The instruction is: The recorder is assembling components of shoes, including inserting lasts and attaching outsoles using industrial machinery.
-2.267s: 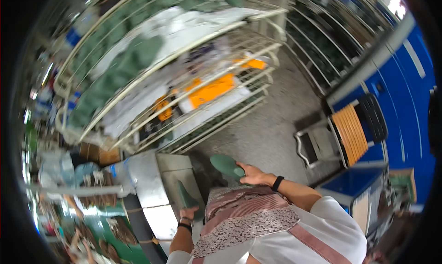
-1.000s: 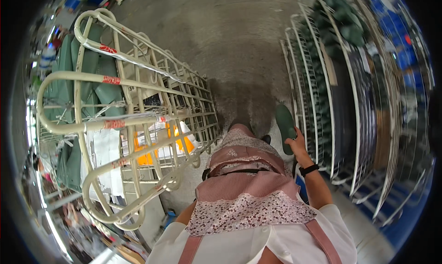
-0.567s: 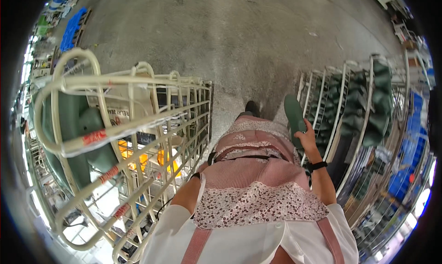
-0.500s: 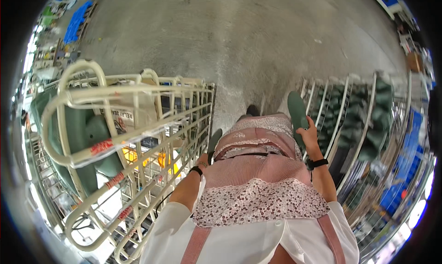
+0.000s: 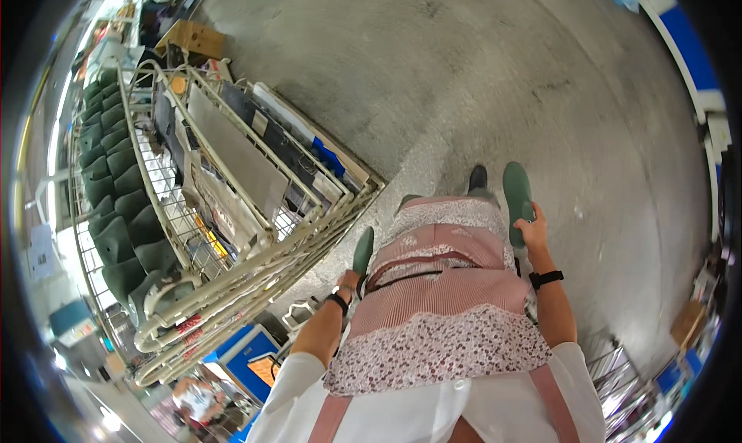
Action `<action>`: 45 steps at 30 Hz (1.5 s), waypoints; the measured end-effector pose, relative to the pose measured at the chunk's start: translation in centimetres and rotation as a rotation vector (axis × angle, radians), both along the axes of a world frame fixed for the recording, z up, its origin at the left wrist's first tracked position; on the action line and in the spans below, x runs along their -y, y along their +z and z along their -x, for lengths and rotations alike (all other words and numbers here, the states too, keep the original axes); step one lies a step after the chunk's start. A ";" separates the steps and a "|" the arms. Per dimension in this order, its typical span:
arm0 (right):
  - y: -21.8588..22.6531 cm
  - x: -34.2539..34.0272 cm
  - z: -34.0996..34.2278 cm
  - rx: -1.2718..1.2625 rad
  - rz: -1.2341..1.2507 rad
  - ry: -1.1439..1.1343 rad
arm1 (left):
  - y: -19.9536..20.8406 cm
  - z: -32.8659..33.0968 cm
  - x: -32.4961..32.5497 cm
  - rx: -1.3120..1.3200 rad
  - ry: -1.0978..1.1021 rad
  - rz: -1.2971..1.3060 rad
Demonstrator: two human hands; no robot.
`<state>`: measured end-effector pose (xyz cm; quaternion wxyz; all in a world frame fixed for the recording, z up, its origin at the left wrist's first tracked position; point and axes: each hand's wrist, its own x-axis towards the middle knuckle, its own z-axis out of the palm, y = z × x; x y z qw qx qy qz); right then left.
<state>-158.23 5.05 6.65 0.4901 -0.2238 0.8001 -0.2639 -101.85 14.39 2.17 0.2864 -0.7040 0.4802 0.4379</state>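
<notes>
Right of the frame's centre, the person's right grip (image 5: pixel 533 228) is clasping the lower end of a long green sole-shaped piece (image 5: pixel 517 189), whose rounded end is pointing toward the top of the frame; the thumb is lying across its face. Left of and below centre, the left grip (image 5: pixel 349 281) is holding the lower end of a second green piece (image 5: pixel 363 248), which is showing narrower and leaning slightly right at its top; the exact finger placement is hard to make out. Between the two, a pink patterned apron (image 5: pixel 440 304) is hanging, and a dark shoe (image 5: pixel 478 178) is showing above its hem on the grey floor (image 5: pixel 433 80). A cream wire rack (image 5: pixel 267 264) is filling the left side, carrying rows of green moulded forms (image 5: pixel 116 182) at far left.
</notes>
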 end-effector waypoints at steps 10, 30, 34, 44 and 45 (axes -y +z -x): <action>0.5 27.4 7.0 -0.158 -0.012 0.415 | 1.3 10.4 2.8 0.024 0.522 0.143; 0.9 75.1 -21.9 -0.030 0.105 1.091 | 6.9 6.7 47.1 0.163 1.166 0.224; 0.6 84.7 -31.0 0.107 0.059 1.231 | 3.0 4.0 51.7 0.189 1.372 0.206; -17.2 104.2 -54.6 0.221 0.341 1.633 | -6.8 -7.5 75.6 0.160 1.543 0.395; -19.0 105.1 -57.4 0.235 0.318 1.666 | -8.8 -9.3 77.6 0.174 1.545 0.438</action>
